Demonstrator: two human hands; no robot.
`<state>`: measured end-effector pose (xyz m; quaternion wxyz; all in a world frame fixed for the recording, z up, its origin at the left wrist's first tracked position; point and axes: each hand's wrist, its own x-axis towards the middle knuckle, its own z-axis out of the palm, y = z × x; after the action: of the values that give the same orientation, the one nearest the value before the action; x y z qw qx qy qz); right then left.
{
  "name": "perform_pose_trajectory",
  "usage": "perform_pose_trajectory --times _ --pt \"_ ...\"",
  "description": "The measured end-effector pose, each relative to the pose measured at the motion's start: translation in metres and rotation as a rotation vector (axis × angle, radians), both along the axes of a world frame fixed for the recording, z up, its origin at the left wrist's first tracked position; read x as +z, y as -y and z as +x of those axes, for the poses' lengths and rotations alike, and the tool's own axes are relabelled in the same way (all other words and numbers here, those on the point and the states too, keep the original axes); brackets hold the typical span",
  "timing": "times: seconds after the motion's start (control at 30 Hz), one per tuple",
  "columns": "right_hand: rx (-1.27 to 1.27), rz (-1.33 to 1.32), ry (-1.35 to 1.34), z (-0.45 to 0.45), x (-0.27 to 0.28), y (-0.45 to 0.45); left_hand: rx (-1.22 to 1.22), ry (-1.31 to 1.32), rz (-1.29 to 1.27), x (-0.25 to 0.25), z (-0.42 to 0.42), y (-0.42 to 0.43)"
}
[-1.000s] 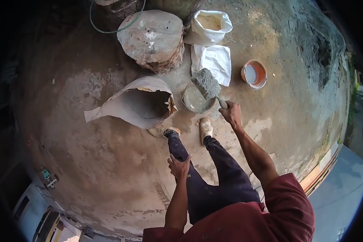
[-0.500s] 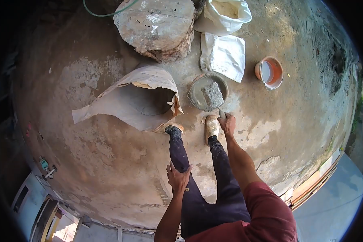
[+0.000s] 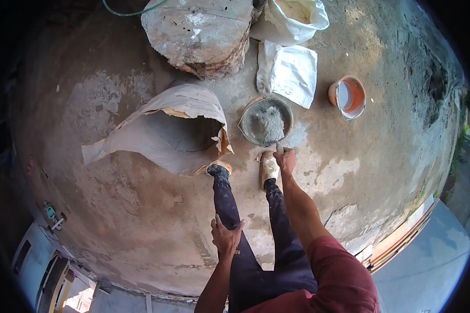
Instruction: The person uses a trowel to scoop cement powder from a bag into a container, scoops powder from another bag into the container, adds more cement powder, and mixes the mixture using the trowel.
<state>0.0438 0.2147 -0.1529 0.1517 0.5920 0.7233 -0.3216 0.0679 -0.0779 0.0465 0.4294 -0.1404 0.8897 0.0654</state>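
My right hand [image 3: 286,159] is wrapped round the handle of a trowel, at the near rim of a round basin [image 3: 250,122]. The blade lies inside the basin under grey powdery material [image 3: 270,124]. My left hand [image 3: 226,236] rests on my left leg near the knee, fingers spread, holding nothing. A large paper sack [image 3: 156,143] lies left of the basin with its torn mouth open and grey powder inside. Beyond the basin is a flat white sack [image 3: 292,73].
An orange bucket [image 3: 358,99] with pale liquid stands to the right. A big stump-like block [image 3: 203,34] and an open white sack [image 3: 284,28] of sandy material stand at the top. My shoes are on the concrete floor [image 3: 141,208] below the basin.
My right hand has lowered the loaded trowel from above the basin's far side into it, and the grey heap now looks looser and spread. My left hand stays on my leg.
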Motion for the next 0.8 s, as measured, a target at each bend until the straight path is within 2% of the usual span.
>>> perform_pose_trajectory --times 0.43,0.6,0.73,0.8 --pt "0.065 0.040 0.076 -0.002 -0.001 -0.002 0.020 0.034 -0.024 0.002 -0.005 -0.007" --pt "0.037 -0.047 0.126 -0.003 -0.002 -0.003 0.012 0.050 -0.031 0.002 -0.007 -0.007" --pt "-0.011 -0.070 0.105 0.000 -0.007 -0.003 0.013 0.056 -0.042 0.001 -0.006 -0.007" --pt "0.042 -0.049 0.078 0.003 -0.014 -0.004 0.008 0.046 -0.036 -0.001 -0.005 -0.006"
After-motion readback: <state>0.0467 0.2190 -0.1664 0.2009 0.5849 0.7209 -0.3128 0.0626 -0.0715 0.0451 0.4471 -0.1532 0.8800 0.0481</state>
